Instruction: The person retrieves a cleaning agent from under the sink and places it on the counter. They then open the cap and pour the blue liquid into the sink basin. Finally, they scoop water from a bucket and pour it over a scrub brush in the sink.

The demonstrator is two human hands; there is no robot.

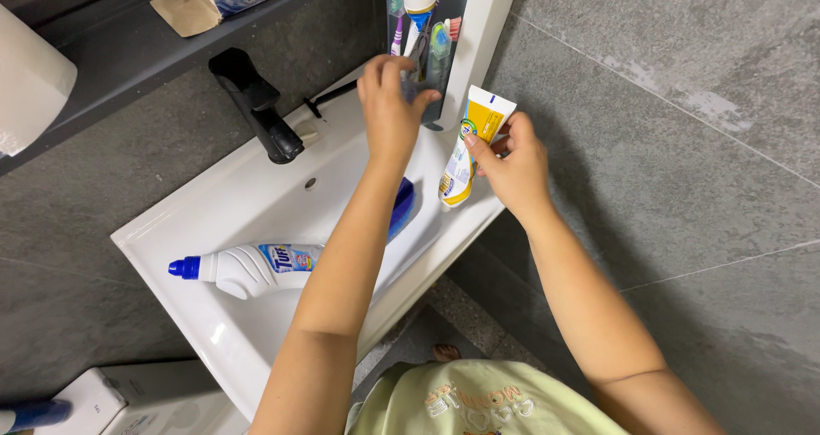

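one toothpaste tube in right hand, left hand - three toothbrushes

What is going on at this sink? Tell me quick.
A person stands at a white sink. The right hand holds a yellow and white toothpaste tube. The left hand reaches into a wall holder of toothbrushes. A white cleaner bottle lies on its side in the basin.
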